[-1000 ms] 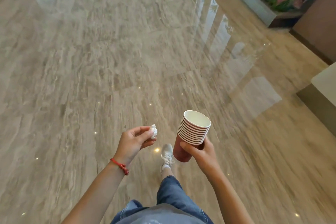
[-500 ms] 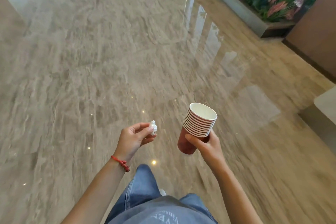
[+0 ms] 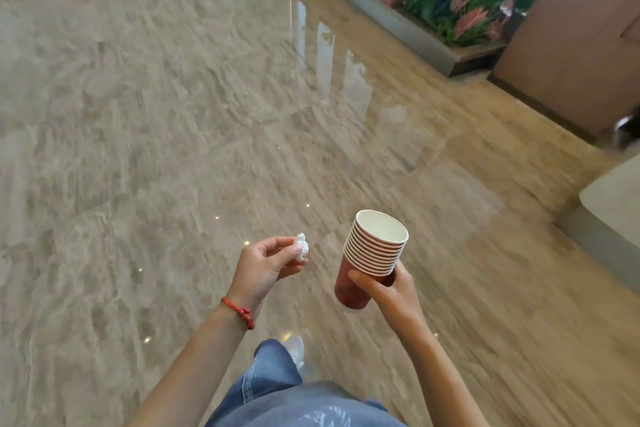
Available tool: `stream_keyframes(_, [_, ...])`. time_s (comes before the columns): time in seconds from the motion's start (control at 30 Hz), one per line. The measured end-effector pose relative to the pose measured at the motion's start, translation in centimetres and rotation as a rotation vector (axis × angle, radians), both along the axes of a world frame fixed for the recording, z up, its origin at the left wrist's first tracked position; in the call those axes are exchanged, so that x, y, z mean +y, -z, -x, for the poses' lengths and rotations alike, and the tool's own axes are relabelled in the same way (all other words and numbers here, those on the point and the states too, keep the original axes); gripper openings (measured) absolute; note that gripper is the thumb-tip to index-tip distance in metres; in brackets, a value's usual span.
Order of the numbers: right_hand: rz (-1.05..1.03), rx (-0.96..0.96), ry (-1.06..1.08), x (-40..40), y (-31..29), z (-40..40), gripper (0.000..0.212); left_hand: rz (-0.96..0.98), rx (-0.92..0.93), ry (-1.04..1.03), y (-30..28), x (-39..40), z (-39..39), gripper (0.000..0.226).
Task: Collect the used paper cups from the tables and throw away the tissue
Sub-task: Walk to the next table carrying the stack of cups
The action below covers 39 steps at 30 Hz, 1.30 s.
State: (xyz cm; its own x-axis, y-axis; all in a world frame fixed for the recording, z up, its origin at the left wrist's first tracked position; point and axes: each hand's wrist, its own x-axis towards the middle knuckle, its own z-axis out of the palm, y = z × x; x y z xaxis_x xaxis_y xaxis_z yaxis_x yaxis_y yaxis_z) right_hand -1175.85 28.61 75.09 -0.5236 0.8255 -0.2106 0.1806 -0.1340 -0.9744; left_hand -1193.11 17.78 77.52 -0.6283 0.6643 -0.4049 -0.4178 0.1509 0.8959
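A stack of several red paper cups point(image 3: 375, 253) with white insides is held upright in front of me. My right hand point(image 3: 388, 291) grips the stack near its bottom, thumb across the front. To its left, my left hand point(image 3: 265, 267) pinches a small crumpled white tissue point(image 3: 302, 246) between thumb and fingertips, palm turned up. A red bead bracelet sits on the left wrist. Both hands hover above a glossy marble floor point(image 3: 173, 114).
A planter point(image 3: 460, 7) with green and pink plants runs along the upper right, beside a brown wall panel point(image 3: 571, 45). A pale low ledge point(image 3: 613, 215) juts in at the right edge. My jeans and a white shoe point(image 3: 296, 350) show below.
I have walked forward: the planter and wall came closer and shifted left. Both hands keep the same hold on the tissue and the cup stack. My legs have swapped stride.
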Motion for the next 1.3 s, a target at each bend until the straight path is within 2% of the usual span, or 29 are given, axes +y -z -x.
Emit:
stream_keyframes(0.23, [-0.012, -0.003, 0.105, 7.7, -1.0, 7.3, 0.04, 0.03, -0.029, 0.098, -0.5, 9.9, 8.1, 0.006])
stream_keyframes(0.53, [0.017, 0.005, 0.257, 19.8, 0.2, 10.8, 0.039, 0.05, -0.064, 0.225, 1.1, 24.0, 12.6, 0.006])
stream_keyframes(0.93, [0.047, 0.009, 0.484, 37.9, -0.6, 10.2, 0.041, 0.045, -0.039, 0.482, -0.6, 46.9, 13.2, 0.007])
stream_keyframes(1.3, [0.024, -0.01, 0.74, 53.7, 0.6, 7.7, 0.037, 0.066, -0.049, 0.71, 0.6, 66.4, 11.7, 0.008])
